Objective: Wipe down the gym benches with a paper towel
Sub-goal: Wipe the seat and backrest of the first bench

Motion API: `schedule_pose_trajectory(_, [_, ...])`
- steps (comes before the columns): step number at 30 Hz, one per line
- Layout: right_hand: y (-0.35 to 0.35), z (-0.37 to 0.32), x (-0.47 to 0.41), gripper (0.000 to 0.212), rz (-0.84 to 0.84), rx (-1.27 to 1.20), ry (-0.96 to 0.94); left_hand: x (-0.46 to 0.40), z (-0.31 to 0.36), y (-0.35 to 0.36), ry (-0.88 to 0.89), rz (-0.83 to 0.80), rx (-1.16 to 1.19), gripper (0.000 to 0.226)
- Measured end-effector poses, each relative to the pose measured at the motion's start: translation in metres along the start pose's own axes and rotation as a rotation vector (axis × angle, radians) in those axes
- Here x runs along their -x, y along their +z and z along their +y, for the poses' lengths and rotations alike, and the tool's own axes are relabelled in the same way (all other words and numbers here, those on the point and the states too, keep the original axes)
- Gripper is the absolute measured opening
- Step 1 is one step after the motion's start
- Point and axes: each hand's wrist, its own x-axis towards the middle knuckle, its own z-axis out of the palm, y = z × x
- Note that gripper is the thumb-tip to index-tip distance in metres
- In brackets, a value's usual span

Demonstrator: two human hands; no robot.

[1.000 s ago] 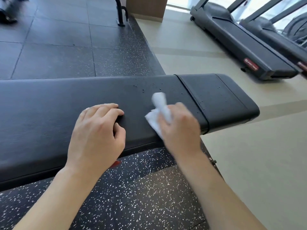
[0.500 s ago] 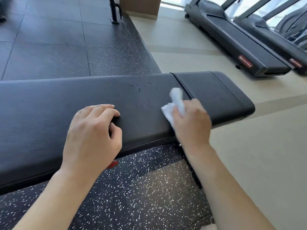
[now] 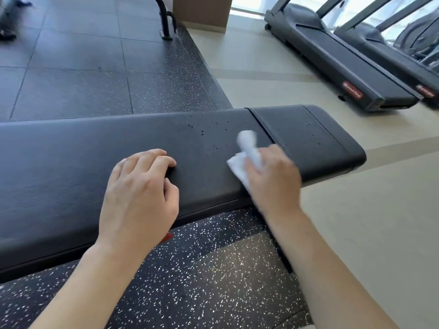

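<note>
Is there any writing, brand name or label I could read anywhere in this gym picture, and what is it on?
Red label on the end of the nearer treadmill: white lettering, too small and tilted to read.
Red label on the farther treadmill: partly cut off, unreadable.
Bench, paper towel and floor: no text visible.

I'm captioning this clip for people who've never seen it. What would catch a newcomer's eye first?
The white paper towel stands out first, gripped in the right hand against the black bench at centre. The left hand rests on the pad beside it, and droplets dot the far side of the bench behind the towel. Treadmills line the upper right.
</note>
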Motion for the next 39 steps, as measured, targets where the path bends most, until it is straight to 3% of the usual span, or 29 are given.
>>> schedule_pose_trajectory(3, [0.017,-0.061,0.029,0.034,-0.066,-0.161,-0.220,-0.006,0.007,0.002,-0.050,-0.044,-0.052,0.041])
schedule_pose_trajectory(5, [0.021,-0.063,0.032,0.035,-0.099,-0.214,-0.272,-0.009,0.010,0.002,-0.084,-0.057,-0.049,0.047])
schedule_pose_trajectory(9, [0.008,-0.001,-0.009,0.033,-0.012,-0.026,0.002,-0.011,0.013,-0.001,-0.087,-0.053,-0.042,0.046])
schedule_pose_trajectory(12, [0.001,0.009,-0.025,0.055,0.072,0.006,0.165,-0.009,0.010,0.000,-0.083,-0.052,-0.047,0.041])
schedule_pose_trajectory(14, [0.004,-0.010,-0.022,0.045,0.007,-0.039,0.102,-0.009,0.009,0.001,-0.075,-0.054,-0.046,0.041])
schedule_pose_trajectory(16, [0.012,-0.037,-0.012,0.030,-0.053,-0.148,-0.080,-0.010,0.008,0.000,-0.082,-0.053,-0.051,0.042])
schedule_pose_trajectory(18, [0.018,-0.060,0.002,0.035,-0.152,-0.201,-0.232,-0.010,0.009,0.000,-0.084,-0.054,-0.060,0.046])
schedule_pose_trajectory(20, [0.020,-0.051,0.005,0.035,-0.179,-0.195,-0.263,-0.009,0.008,0.000,-0.071,-0.052,-0.065,0.047])
schedule_pose_trajectory(23, [0.013,0.009,-0.016,0.028,-0.105,-0.048,-0.011,-0.009,0.005,0.000,-0.049,-0.036,-0.057,0.046])
schedule_pose_trajectory(26, [-0.003,0.040,-0.030,0.037,-0.005,-0.039,0.189,-0.008,0.006,0.000,-0.047,-0.035,-0.059,0.047])
schedule_pose_trajectory(29, [0.005,0.000,-0.024,0.037,-0.044,0.047,-0.034,-0.008,0.008,0.001,-0.050,-0.037,-0.065,0.048])
schedule_pose_trajectory(33, [0.028,-0.069,0.010,0.035,-0.143,-0.254,-0.303,-0.010,0.009,0.004,-0.078,-0.040,-0.084,0.044])
schedule_pose_trajectory(35, [0.026,-0.059,0.003,0.035,-0.089,-0.204,-0.322,-0.009,0.007,0.003,-0.062,-0.035,-0.080,0.046])
schedule_pose_trajectory(37, [0.020,-0.020,-0.018,0.032,0.007,0.105,-0.212,-0.008,0.005,0.002,-0.034,-0.024,-0.064,0.044])
schedule_pose_trajectory(39, [0.011,0.030,-0.038,0.034,0.050,0.171,0.086,-0.007,0.003,0.002,-0.027,-0.013,-0.046,0.039])
